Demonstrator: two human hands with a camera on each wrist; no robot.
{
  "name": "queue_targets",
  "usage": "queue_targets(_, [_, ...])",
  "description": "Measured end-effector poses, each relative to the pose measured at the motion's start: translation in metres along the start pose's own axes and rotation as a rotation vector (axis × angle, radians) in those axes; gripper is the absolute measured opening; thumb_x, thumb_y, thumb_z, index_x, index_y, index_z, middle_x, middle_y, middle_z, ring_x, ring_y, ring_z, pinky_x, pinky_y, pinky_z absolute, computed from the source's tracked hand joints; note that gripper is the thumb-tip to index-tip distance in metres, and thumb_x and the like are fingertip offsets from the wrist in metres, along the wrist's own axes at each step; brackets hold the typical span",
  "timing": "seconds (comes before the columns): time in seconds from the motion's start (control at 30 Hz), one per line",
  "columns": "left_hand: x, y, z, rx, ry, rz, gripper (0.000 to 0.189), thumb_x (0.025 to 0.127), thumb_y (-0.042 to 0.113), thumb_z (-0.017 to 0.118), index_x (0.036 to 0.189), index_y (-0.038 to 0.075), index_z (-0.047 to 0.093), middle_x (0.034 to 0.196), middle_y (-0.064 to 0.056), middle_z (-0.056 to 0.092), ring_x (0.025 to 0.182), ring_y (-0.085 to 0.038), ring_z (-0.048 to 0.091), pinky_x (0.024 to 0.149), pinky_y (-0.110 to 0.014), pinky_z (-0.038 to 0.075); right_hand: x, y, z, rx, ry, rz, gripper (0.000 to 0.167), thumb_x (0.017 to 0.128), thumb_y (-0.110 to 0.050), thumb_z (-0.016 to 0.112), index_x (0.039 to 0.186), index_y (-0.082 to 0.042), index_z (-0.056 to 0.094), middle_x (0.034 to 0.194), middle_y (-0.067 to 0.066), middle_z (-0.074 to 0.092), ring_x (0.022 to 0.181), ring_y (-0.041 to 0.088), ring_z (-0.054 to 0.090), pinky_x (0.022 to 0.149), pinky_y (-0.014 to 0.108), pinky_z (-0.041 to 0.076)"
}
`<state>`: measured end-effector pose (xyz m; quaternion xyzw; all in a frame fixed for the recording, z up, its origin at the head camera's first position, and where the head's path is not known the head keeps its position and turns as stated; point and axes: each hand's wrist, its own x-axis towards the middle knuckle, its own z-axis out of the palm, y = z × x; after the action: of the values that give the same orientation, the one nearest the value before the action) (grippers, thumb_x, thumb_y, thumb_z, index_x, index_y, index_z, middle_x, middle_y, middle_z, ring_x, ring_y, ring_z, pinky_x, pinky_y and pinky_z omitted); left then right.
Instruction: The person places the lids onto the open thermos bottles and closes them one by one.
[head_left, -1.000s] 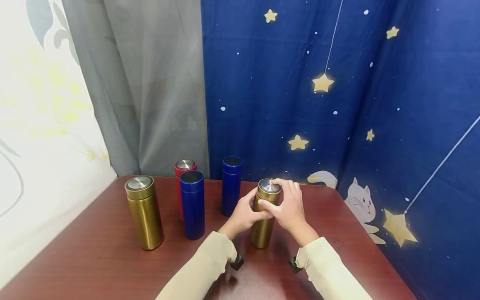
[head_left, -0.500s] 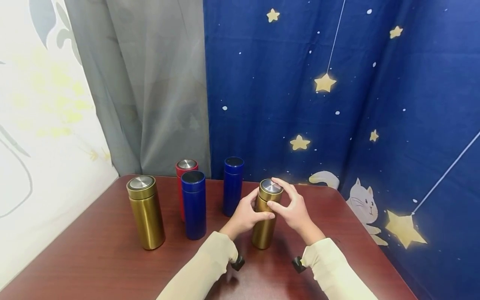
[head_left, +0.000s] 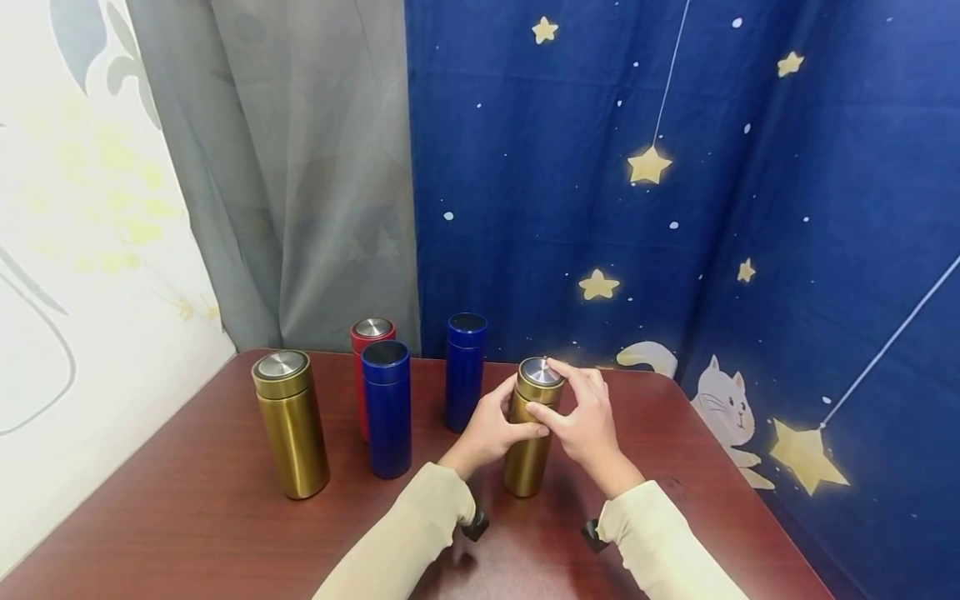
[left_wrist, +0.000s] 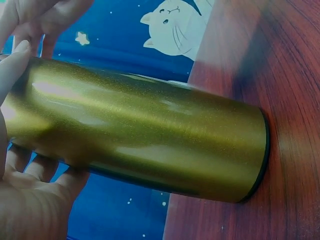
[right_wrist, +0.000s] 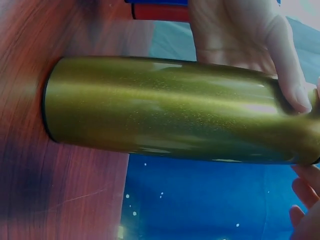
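Observation:
An upright gold thermos flask (head_left: 528, 467) stands on the table, between both hands. My left hand (head_left: 486, 429) grips its upper body, the thumb across the near side and the fingers behind. My right hand (head_left: 588, 417) holds the top around the lid (head_left: 538, 393), thumb in front near the lid seam and fingertips at the far right rim. The left wrist view shows the flask's gold body (left_wrist: 150, 130) with its base on the wood. In the right wrist view, the left thumb (right_wrist: 292, 75) lies over the body, while the right fingers (right_wrist: 305, 195) are partly cut off.
A second gold flask (head_left: 296, 442) stands at the left. A blue flask (head_left: 387, 425) partly hides a red one (head_left: 360, 375) behind it. Another blue flask (head_left: 465, 375) is just left of the hands. Curtains (head_left: 525, 208) hang behind the brown table (head_left: 187, 533).
My right fingers drew back slightly to the right on the lid, spreading a little, then closed in again. The left hand keeps its hold; the flask stays in place.

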<state>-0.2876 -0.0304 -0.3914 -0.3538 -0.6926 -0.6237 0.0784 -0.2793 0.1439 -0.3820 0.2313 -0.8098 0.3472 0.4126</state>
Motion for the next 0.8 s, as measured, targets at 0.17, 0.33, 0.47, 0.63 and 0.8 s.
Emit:
queue_targets(0.17, [0.000, 0.000, 0.000, -0.005, 0.003, 0.004, 0.077, 0.077, 0.004, 0.081, 0.144, 0.003, 0.043, 0.121, -0.012, 0.064, 0.102, -0.016, 0.065, 0.089, -0.031, 0.052, -0.003, 0.000, 0.003, -0.065, 0.110, -0.095, 0.067, 0.062, -0.037, 0.090, 0.120, -0.011, 0.067, 0.103, 0.008, 0.068, 0.093, 0.026, 0.048, 0.084, 0.045, 0.036])
queue_targets(0.33, [0.002, -0.014, 0.001, -0.003, 0.018, 0.016, 0.079, 0.077, 0.005, 0.082, 0.145, 0.004, 0.042, 0.121, -0.012, 0.064, 0.103, -0.018, 0.065, 0.089, -0.032, 0.052, -0.005, -0.001, 0.007, -0.101, 0.187, -0.155, 0.064, 0.062, -0.039, 0.089, 0.114, -0.008, 0.069, 0.092, 0.009, 0.068, 0.086, 0.028, 0.048, 0.079, 0.044, 0.035])
queue_targets(0.47, [0.006, -0.033, 0.002, 0.019, 0.029, 0.010, 0.080, 0.076, 0.006, 0.083, 0.145, 0.010, 0.043, 0.122, -0.009, 0.064, 0.103, -0.018, 0.065, 0.088, -0.032, 0.053, -0.006, -0.003, 0.009, -0.125, 0.231, -0.196, 0.061, 0.063, -0.038, 0.088, 0.112, -0.007, 0.070, 0.081, 0.009, 0.065, 0.081, 0.028, 0.048, 0.076, 0.045, 0.034])
queue_targets(0.63, [0.005, -0.035, 0.001, 0.023, 0.029, 0.012, 0.078, 0.077, 0.011, 0.084, 0.145, 0.014, 0.044, 0.122, -0.006, 0.064, 0.102, -0.017, 0.065, 0.087, -0.032, 0.053, -0.006, -0.002, 0.007, -0.149, 0.219, -0.198, 0.060, 0.065, -0.039, 0.087, 0.113, -0.008, 0.069, 0.084, 0.009, 0.065, 0.083, 0.028, 0.048, 0.076, 0.045, 0.034])
queue_targets(0.8, [0.005, -0.035, 0.003, 0.021, 0.018, 0.019, 0.078, 0.076, 0.013, 0.084, 0.144, 0.015, 0.045, 0.120, -0.005, 0.065, 0.099, -0.017, 0.066, 0.086, -0.032, 0.054, -0.007, 0.003, 0.002, -0.024, 0.058, -0.105, 0.057, 0.074, -0.030, 0.083, 0.124, -0.012, 0.061, 0.109, 0.007, 0.062, 0.097, 0.026, 0.048, 0.083, 0.043, 0.039])
